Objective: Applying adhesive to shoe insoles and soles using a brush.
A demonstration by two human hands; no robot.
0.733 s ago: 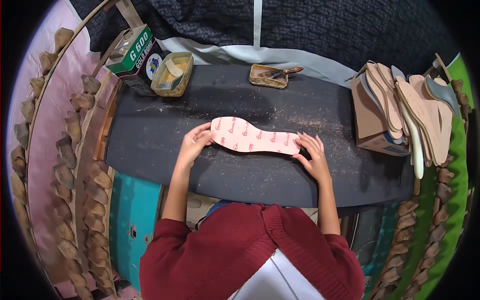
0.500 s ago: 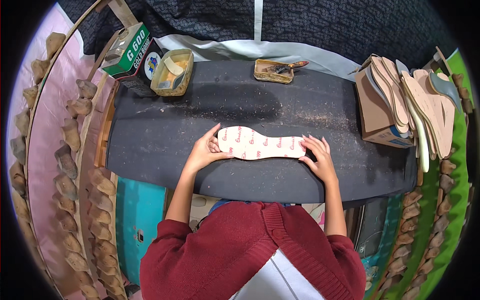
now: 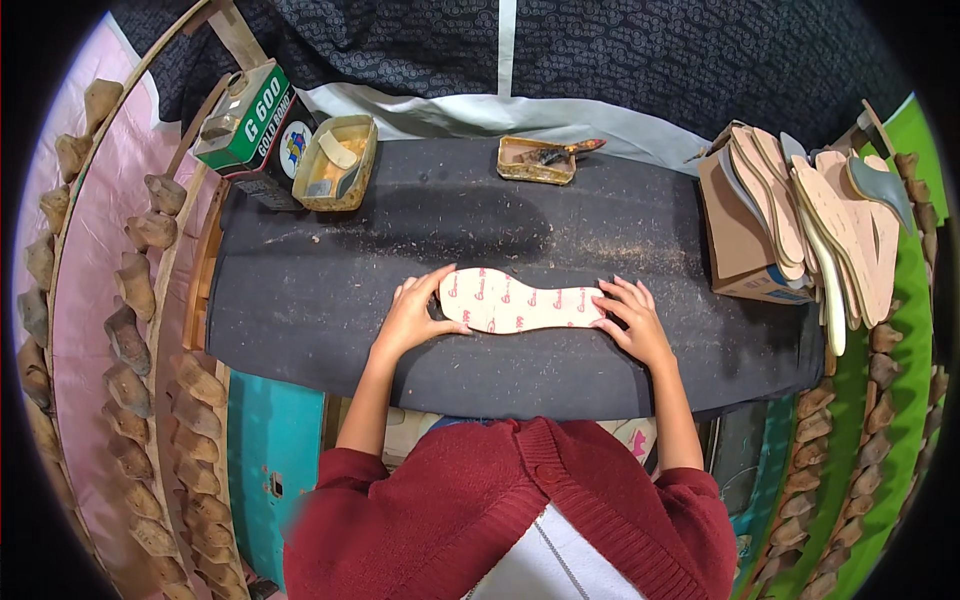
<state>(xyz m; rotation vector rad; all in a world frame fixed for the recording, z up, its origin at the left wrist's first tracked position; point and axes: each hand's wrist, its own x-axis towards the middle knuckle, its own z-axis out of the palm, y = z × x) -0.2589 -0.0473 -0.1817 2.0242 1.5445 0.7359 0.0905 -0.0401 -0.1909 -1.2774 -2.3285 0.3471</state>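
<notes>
A pale shoe insole with red printing lies lengthwise across the dark cloth-covered table in front of me. Its wide forefoot end points left, the narrow heel end right. My left hand is closed round the forefoot end, thumb on the near edge and fingers at the far side. At the heel, my right hand grips the other end between thumb and fingers, with some fingertips lying over its edge. Whether the insole rests flat or is slightly lifted, I cannot tell.
Shavings dot the dark tabletop. At the far left stand a green and black can and a shallow tub with scraps. A small tray holds a brush. Several insoles lean on a cardboard box. Wooden shoe lasts line side racks.
The view has shifted slightly, so the table sits a little lower. Both hands stay on the insole, the left fingers now closer over its forefoot end.
</notes>
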